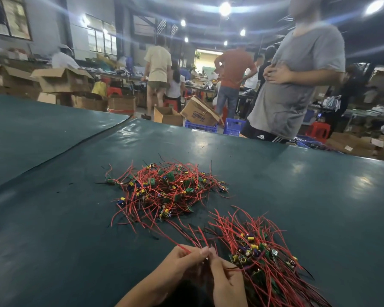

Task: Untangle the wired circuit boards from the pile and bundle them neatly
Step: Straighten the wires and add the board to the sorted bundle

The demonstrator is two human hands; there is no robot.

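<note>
A tangled pile of small green circuit boards with red and black wires (164, 191) lies in the middle of the dark green table (297, 196). A second, more aligned bunch of wired boards (262, 255) lies at the lower right, wires fanning away from me. My left hand (177, 269) and my right hand (224, 282) meet at the bottom centre, fingertips together, pinching thin red wires that lead up towards the pile. What hangs below the fingers is hidden between the hands.
A person in a grey shirt (297, 85) stands at the table's far edge on the right. A seam in the table cover (75, 140) runs diagonally at the left. Cardboard boxes (200, 114), blue crates (233, 127) and other people stand beyond the table.
</note>
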